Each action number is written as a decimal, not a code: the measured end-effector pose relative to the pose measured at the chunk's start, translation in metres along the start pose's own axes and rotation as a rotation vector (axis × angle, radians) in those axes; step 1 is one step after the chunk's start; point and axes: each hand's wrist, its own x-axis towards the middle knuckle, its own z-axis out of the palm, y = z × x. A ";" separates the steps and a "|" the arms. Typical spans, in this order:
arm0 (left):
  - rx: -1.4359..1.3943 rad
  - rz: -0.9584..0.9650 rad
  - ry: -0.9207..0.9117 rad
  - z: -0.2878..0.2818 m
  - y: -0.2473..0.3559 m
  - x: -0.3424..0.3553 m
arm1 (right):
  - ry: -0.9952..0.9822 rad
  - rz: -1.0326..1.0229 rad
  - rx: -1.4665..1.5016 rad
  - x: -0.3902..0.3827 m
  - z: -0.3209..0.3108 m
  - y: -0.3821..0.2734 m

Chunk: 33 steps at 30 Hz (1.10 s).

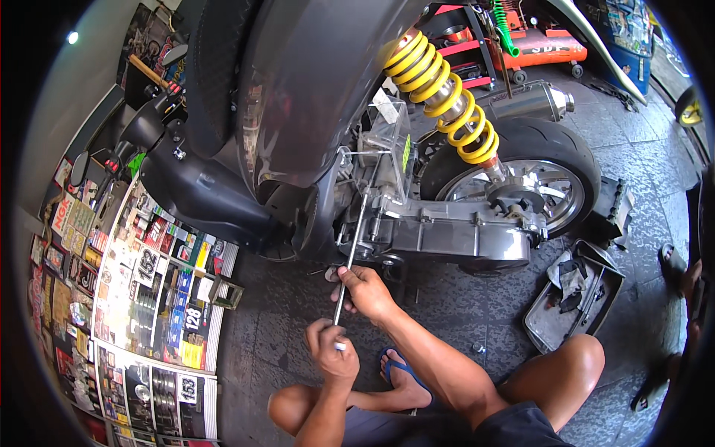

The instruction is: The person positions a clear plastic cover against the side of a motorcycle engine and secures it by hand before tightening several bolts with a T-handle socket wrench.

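A long, thin steel wrench [360,227] runs from the scooter's engine down to my two hands. Its far tip reaches the front of the grey engine case [458,237], where the exact contact is too small to make out. My left hand [333,354] is closed round the near end, slightly blurred, and a short bright piece shows at its fingers. Higher on the shaft, my right hand [366,293] pinches it between thumb and fingers. Above the case rises a yellow coil-spring shock absorber [447,100], and a clear box-like cover [391,141] sits beside it.
The scooter's dark bodywork [298,89] overhangs the engine. Its rear wheel [577,160] is at the right. A grey tray [536,320] with rags and tools lies by my right knee. Shelves of packaged parts [160,298] line the left. A red compressor [547,48] stands behind.
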 end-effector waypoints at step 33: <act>-1.090 -0.746 -0.331 -0.002 0.018 0.013 | 0.639 -0.538 -0.887 0.012 -0.058 -0.046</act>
